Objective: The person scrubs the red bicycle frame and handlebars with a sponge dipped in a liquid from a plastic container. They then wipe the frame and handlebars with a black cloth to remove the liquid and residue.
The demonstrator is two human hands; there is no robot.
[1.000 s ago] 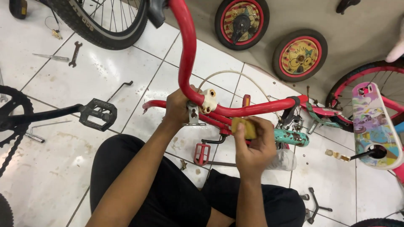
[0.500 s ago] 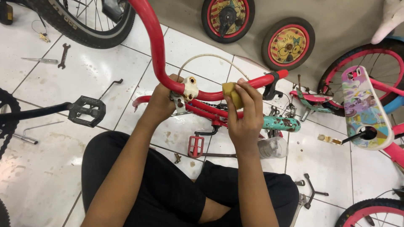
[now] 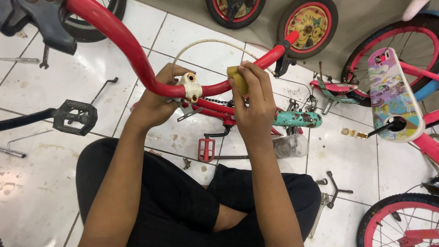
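Black pedal (image 3: 74,117) on its crank over the white tiles, left; red pedal (image 3: 206,149) lying near the knees; two small wheels (image 3: 307,25) against the wall; colourful chain guard (image 3: 391,99) at right.

The left hand (image 3: 157,103) is covering the red handlebar (image 3: 123,43) where it meets the white clamp (image 3: 190,87). The right hand's (image 3: 254,103) fingers are hiding most of the yellow pad (image 3: 238,78). The handlebar's near-left grip (image 3: 41,20) is running off the top edge. At right, the pink wheels (image 3: 398,219) are being cut by the frame's edge. Small floor parts (image 3: 186,162) are staying too tiny to identify.
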